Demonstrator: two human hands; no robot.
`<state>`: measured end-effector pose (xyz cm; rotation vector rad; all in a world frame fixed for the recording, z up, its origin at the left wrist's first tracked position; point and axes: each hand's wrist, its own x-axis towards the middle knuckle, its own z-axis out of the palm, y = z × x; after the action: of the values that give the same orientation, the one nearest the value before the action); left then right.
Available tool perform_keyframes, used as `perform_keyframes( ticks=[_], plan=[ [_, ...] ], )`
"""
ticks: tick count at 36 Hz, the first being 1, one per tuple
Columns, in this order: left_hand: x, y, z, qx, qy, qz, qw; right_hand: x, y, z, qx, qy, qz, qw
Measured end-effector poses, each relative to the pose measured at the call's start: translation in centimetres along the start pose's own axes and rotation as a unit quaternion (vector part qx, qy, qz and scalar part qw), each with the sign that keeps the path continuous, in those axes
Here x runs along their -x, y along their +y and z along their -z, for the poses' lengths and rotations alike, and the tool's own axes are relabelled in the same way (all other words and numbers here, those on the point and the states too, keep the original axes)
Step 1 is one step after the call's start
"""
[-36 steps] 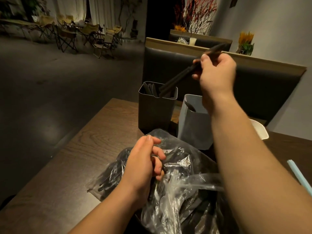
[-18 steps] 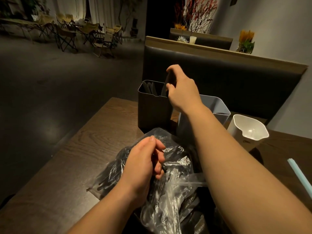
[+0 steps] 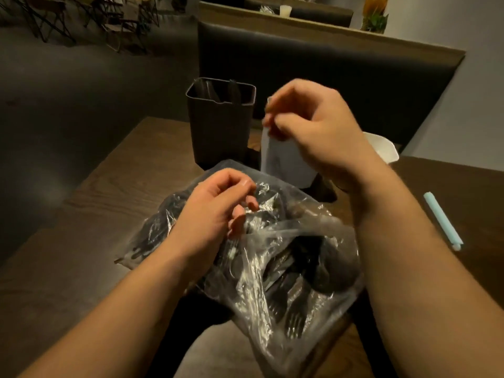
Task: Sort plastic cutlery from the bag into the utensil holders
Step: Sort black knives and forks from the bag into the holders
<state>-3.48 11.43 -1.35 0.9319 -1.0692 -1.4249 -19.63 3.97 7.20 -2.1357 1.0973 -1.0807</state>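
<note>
A clear plastic bag [image 3: 289,271] full of black plastic cutlery lies on the dark wooden table [image 3: 109,203] in front of me. My left hand [image 3: 215,211] rests on the bag's upper left part, its curled fingers gripping the plastic at the opening. My right hand [image 3: 313,126] hovers above the bag with loosely curled fingers and nothing visible in it. It covers most of the pale grey holder [image 3: 281,162]. To the left stands the black holder [image 3: 221,126] with several black utensils in it. A white holder [image 3: 386,148] peeks out behind my right wrist.
A pale teal stick [image 3: 441,221] lies on the table at the right. A dark padded bench back [image 3: 341,75] rises just behind the holders. The table's left edge drops to a dim floor, with folding chairs [image 3: 81,20] far off.
My right hand put its black utensil into the black holder, let go and drew back toward me, empty. The view tilted down. My left hand stayed on the bag.
</note>
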Motion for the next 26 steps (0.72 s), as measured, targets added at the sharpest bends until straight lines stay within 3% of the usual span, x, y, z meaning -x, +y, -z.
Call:
perform_keyframes(
  ticks=[3,6,9,12,15,19,21,26],
  plan=[
    [0.5,-0.3,0.0,-0.021,-0.091,-0.052,0.994,5.9,-0.3,1.4,-0.219,-0.167,-0.074,0.958],
    [1.2,-0.2,-0.2,-0.170,-0.171,-0.132,0.961,9.4,0.9,2.0,-0.197,-0.273,-0.137,0.932],
    [1.4,-0.5,-0.3,-0.425,-0.202,-0.232,0.851,11.9,2.5,1.2,-0.019,-0.248,-0.139,0.959],
    [1.3,-0.7,0.0,-0.557,-0.214,-0.243,0.765,13.9,4.6,0.2,0.177,-0.172,-0.112,0.962],
    [1.1,-0.2,0.6,-0.648,-0.218,-0.252,0.685,14.4,5.7,0.1,0.228,-0.203,-0.077,0.949],
    [1.1,0.8,1.1,-0.717,-0.220,-0.211,0.627,14.4,5.5,0.7,0.233,-0.289,-0.109,0.922],
    [1.1,1.2,1.3,-0.752,-0.227,-0.177,0.593,14.6,5.8,0.7,0.238,-0.303,-0.113,0.916],
    [1.6,1.4,0.6,-0.785,-0.244,-0.126,0.556,14.6,6.5,-0.2,0.226,-0.303,-0.096,0.921]
  ],
)
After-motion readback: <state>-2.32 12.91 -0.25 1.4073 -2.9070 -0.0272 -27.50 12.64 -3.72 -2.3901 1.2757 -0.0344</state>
